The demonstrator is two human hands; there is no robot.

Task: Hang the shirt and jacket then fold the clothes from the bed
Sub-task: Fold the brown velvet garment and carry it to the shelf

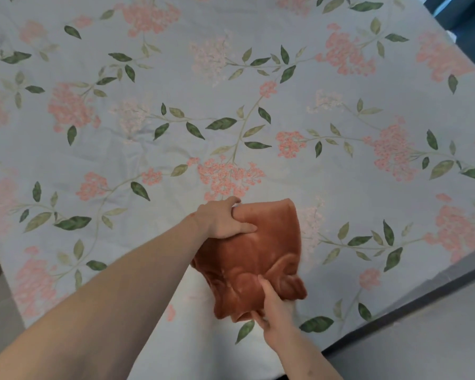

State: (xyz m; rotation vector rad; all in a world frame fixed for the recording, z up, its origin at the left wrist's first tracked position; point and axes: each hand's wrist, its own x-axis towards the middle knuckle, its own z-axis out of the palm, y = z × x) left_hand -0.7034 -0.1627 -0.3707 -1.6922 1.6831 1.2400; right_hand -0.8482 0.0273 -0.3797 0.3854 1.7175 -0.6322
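Observation:
A rust-brown velvety garment (pixel 261 250), folded into a small bundle, lies near the front edge of the bed (pixel 231 91). My left hand (pixel 222 219) grips its far left corner, thumb on top and fingers curled behind the edge. Near me, my right hand (pixel 272 311) pinches the near edge of the bundle, thumb pressing on top of the cloth. No shirt, jacket or hanger is in view.
The bed is covered by a pale blue sheet printed with pink flower clusters and green leaves. Its right edge (pixel 412 305) runs diagonally, with grey floor (pixel 436 344) beyond. Dark furniture (pixel 469 15) shows at the top right corner.

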